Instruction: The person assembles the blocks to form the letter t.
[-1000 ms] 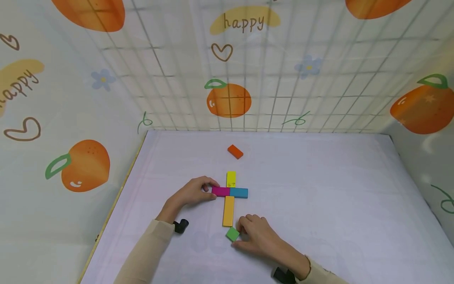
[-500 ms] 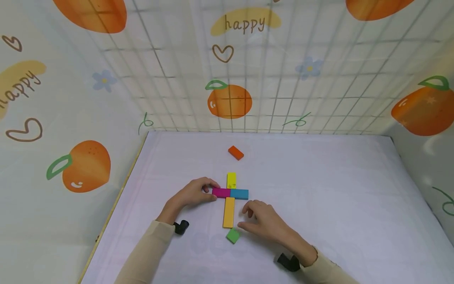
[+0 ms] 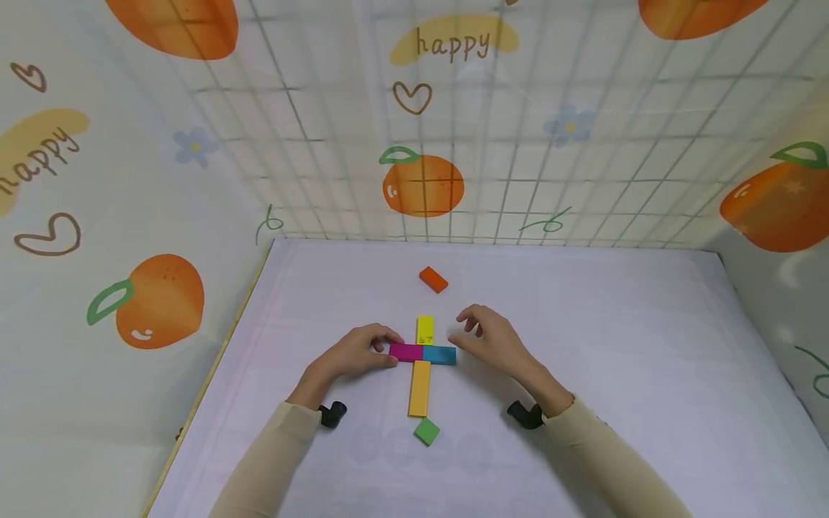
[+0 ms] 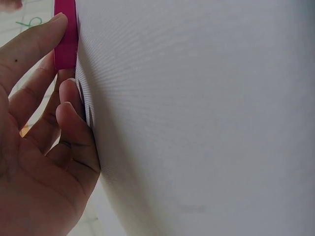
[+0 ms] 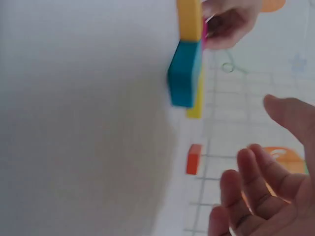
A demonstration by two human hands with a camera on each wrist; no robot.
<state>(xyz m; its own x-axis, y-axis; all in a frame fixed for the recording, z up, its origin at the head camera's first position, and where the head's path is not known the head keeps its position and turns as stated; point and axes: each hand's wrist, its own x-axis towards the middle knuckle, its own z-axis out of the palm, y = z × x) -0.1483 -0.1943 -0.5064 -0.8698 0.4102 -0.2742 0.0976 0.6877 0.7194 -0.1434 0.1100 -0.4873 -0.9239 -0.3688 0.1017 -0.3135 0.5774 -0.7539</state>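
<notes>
My left hand [image 3: 355,352] pinches the outer end of a magenta block [image 3: 406,352] between thumb and fingers; the left wrist view shows the thumb [image 4: 54,29] on its side. End to end with it lies a blue block [image 3: 440,355]. A yellow block [image 3: 424,329] stands off from their far side, and a long amber block [image 3: 419,388] from the near side, forming a cross. At the amber block's near end sits a green block [image 3: 427,432], turned cornerwise. My right hand [image 3: 492,342] hovers right of the yellow block, fingers loosely bent and holding nothing.
An orange-red block [image 3: 433,280] lies by itself beyond the yellow one. The white tabletop [image 3: 615,345] is bounded at the back and sides by patterned cloth walls [image 3: 324,187]. Black wrist-worn pieces [image 3: 526,415] show at both sleeves.
My right hand has left the green block and moved away from me, past the blue block to beside the yellow one. The left hand stays on the magenta block.
</notes>
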